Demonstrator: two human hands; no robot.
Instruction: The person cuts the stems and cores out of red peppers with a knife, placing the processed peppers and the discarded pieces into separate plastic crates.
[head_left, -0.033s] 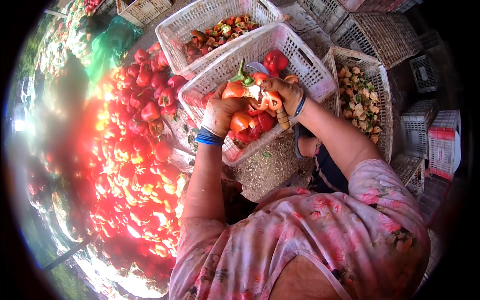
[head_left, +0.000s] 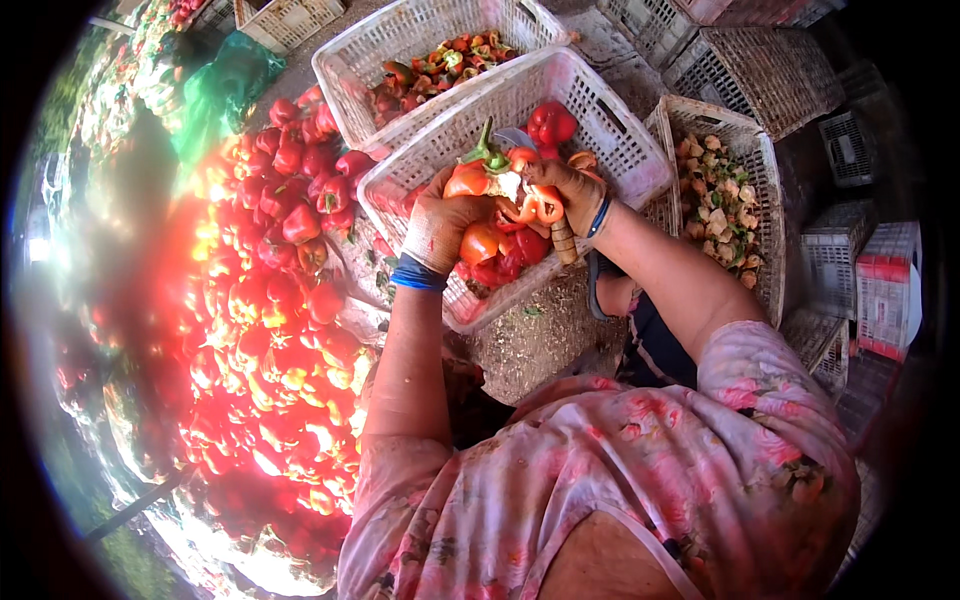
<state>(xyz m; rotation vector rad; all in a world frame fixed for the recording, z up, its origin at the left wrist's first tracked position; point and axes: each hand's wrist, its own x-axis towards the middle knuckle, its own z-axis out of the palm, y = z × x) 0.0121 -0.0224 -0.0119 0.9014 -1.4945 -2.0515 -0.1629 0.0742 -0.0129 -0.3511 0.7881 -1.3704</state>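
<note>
Left hand [head_left: 445,225]: grip clamped on cut pepper [head_left: 468,181], green stem [head_left: 485,152] at far side. Right hand [head_left: 572,195]: grip closed on pepper's opened flesh; wooden knife handle [head_left: 565,242] juts below palm. Pepper held over white crate [head_left: 630,160], red peppers [head_left: 495,268] beneath. Pepper heap [head_left: 301,224] left of crate. Pepper scraps [head_left: 455,65] in crate beyond; pale stem ends [head_left: 718,200] in crate at right.

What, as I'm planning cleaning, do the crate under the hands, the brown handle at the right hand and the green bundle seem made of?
Crate: probably matte plastic; regular slots, stained pale walls.
Brown handle: likely worn wood, dull, with darker bands.
Green bundle: perhaps plastic film or mesh; translucent and crumpled, but haze leaves it open.
</note>
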